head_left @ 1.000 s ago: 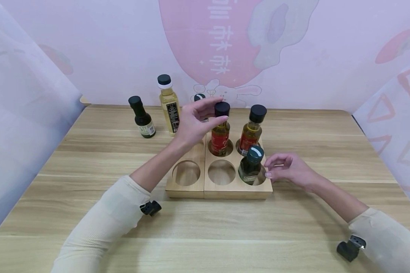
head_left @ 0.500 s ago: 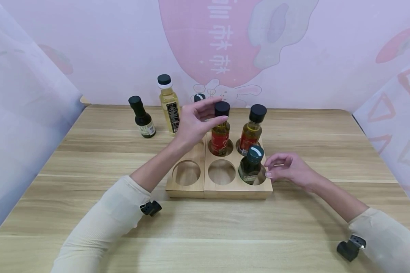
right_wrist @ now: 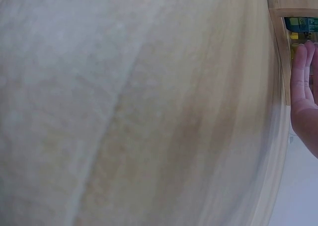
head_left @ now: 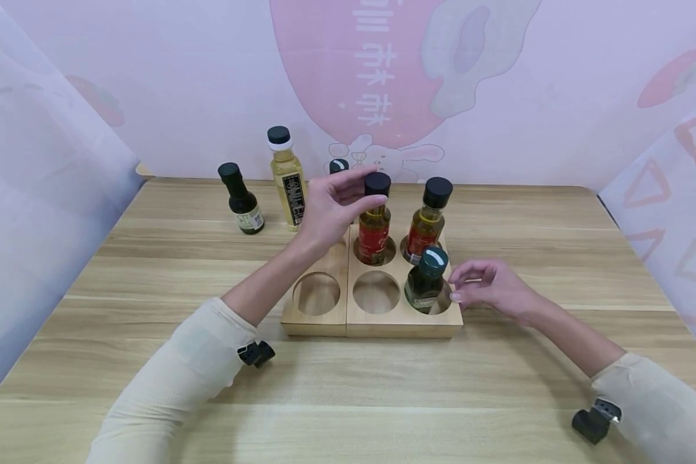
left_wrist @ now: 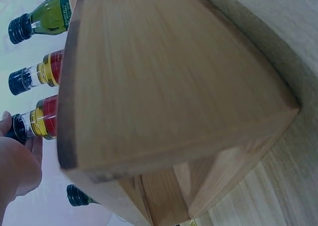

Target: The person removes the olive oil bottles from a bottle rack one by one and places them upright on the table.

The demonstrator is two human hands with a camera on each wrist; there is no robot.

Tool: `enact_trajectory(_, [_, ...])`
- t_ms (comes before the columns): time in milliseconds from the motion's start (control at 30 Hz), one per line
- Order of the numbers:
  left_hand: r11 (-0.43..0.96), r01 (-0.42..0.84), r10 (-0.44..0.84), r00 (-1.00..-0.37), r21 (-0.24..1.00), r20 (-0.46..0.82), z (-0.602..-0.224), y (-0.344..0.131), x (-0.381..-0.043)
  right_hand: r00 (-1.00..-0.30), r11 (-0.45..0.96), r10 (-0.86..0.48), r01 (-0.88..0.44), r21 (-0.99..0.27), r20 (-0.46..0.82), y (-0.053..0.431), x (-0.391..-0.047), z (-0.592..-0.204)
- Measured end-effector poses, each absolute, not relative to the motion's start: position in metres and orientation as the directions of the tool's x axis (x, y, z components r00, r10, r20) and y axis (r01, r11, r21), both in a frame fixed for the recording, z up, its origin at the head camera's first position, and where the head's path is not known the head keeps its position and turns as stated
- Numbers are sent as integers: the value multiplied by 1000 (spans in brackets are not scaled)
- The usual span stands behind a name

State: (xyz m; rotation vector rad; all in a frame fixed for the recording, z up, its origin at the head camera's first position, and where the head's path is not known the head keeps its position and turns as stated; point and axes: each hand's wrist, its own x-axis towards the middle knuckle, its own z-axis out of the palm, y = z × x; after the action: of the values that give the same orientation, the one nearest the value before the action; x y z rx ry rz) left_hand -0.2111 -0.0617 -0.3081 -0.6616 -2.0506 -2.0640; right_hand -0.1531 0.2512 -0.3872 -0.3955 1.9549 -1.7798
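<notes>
In the head view, my left hand [head_left: 332, 209] holds the black cap of a red-labelled oil bottle [head_left: 374, 238] between thumb and fingers. The bottle stands upright in a back hole of the wooden bottle rack [head_left: 405, 328]. In the left wrist view, that hand [left_wrist: 20, 161] is at the cap, at the left edge. My right hand [head_left: 493, 290] rests its fingertips at the rack's right side, fingers loosely bent. The right wrist view shows its fingers [right_wrist: 298, 77] along the rack's side opening. Nearest it, a dark green bottle [head_left: 425, 283] leans slightly in the front right hole.
A second red-labelled bottle [head_left: 425, 225] stands in the back right hole. Left of the rack are a pale yellow bottle [head_left: 287, 180] and a small dark bottle [head_left: 245, 209]. Behind my left hand, a dark-capped bottle [head_left: 339, 165] is mostly hidden. A printed curtain [head_left: 209, 84] hangs behind the table.
</notes>
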Motion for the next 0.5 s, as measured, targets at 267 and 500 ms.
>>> enact_trajectory(267, [-30, 408, 183, -895, 912, 407, -306, -60, -211, -855, 136, -496, 97, -986, -153, 251, -154, -387])
enact_trajectory(500, [-12, 395, 179, -903, 919, 391, -305, -59, -211, -856, 140, -494, 94, -986, -152, 251, -153, -387])
